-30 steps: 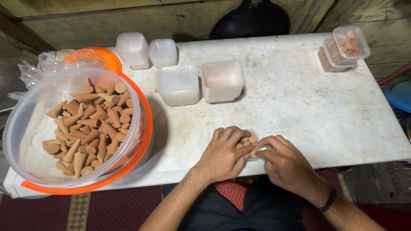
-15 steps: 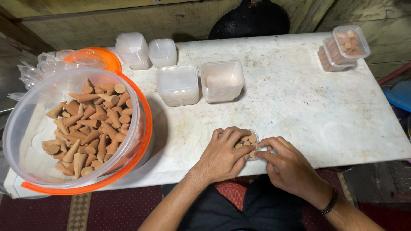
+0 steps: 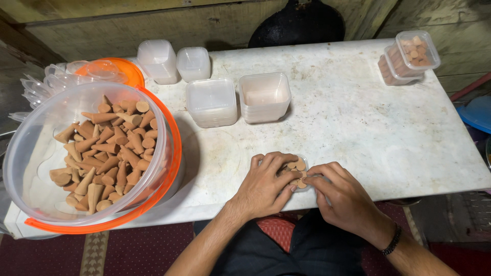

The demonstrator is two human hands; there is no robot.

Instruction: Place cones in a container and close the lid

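A small clear plastic box (image 3: 302, 162) filled with brown cones (image 3: 295, 167) stands near the front edge of the white table (image 3: 358, 122). My left hand (image 3: 266, 181) curls around its left side, fingers on the cones. From the right, my right hand (image 3: 340, 191) grips the box, fingertips on its near edge. Most of the box is hidden by both hands.
A big clear tub (image 3: 87, 153) with an orange rim holds several brown cones at the left. Stacks of empty clear boxes (image 3: 212, 102) (image 3: 264, 97) (image 3: 158, 60) stand mid-table and at the back. Filled closed boxes (image 3: 411, 56) are stacked at the far right corner.
Both hands stay on the small box; the fingers have shifted only slightly around it.
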